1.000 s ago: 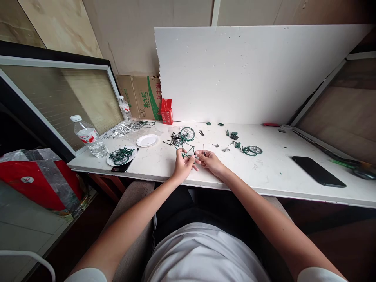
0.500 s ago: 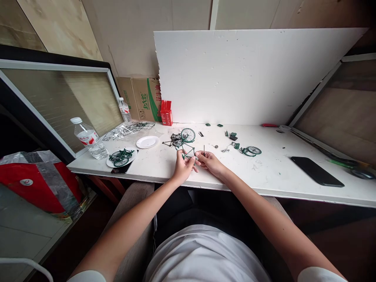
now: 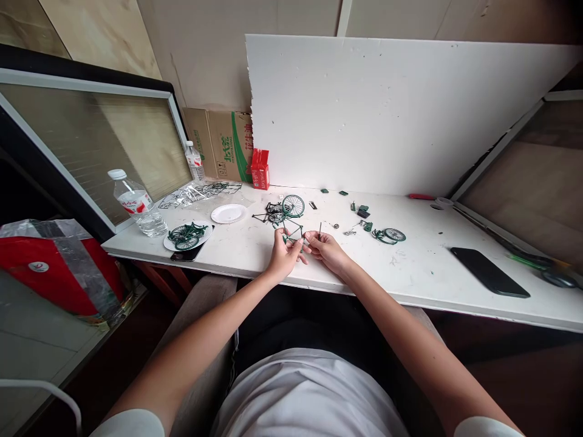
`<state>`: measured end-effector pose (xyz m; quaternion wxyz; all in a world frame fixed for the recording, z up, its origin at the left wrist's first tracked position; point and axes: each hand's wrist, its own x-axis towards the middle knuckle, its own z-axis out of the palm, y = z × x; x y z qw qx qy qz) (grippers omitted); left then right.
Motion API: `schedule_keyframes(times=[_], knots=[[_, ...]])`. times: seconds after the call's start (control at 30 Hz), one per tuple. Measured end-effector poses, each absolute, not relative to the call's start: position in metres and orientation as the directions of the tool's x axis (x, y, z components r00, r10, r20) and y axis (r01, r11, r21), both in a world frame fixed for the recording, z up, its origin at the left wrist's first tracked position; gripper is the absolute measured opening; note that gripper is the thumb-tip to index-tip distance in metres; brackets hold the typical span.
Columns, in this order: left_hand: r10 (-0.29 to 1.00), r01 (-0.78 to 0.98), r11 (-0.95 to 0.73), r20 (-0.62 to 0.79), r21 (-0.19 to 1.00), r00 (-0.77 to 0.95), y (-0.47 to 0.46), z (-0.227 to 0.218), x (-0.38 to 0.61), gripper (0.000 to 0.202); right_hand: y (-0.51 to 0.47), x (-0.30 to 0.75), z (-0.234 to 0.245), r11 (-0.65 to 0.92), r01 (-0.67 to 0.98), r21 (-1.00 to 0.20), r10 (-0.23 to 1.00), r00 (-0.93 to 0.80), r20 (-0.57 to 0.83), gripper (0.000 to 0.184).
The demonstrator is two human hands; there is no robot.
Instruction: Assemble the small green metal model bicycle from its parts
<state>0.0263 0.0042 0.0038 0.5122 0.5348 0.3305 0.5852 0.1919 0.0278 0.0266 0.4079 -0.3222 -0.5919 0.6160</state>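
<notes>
My left hand [image 3: 283,260] is closed on a green model bicycle frame [image 3: 295,229], with a spoked wheel [image 3: 293,206] at its far end. My right hand [image 3: 330,252] is closed right beside the frame, thumb and forefinger pinched at its right end. A thin dark stick [image 3: 319,229] rises from between the right fingers. Whatever the right fingertips pinch is too small to make out. Just beyond my left hand lies a cluster of black model parts [image 3: 273,212], partly behind the wheel.
Small green parts [image 3: 363,209] and a wheel assembly [image 3: 392,235] lie to the right, with a black phone [image 3: 489,271] farther over. Leftward are an upturned-looking white plate [image 3: 229,213], a plate of model bicycles [image 3: 187,237] and a water bottle [image 3: 139,206]. A white board [image 3: 387,115] stands behind.
The camera view has shifted slightly. Both hands keep their grip at the bicycle frame, with hardly any visible movement of the fingers.
</notes>
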Motion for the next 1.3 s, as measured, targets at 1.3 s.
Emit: schedule_keyframes(times=[1.3], knots=[[0.981,0.208,-0.026,-0.015,0.978,0.194,0.016,0.039,-0.023,0.064,0.031,0.190,0.023,0.010,-0.142,-0.990,0.948,-0.315,0.054,0.057]])
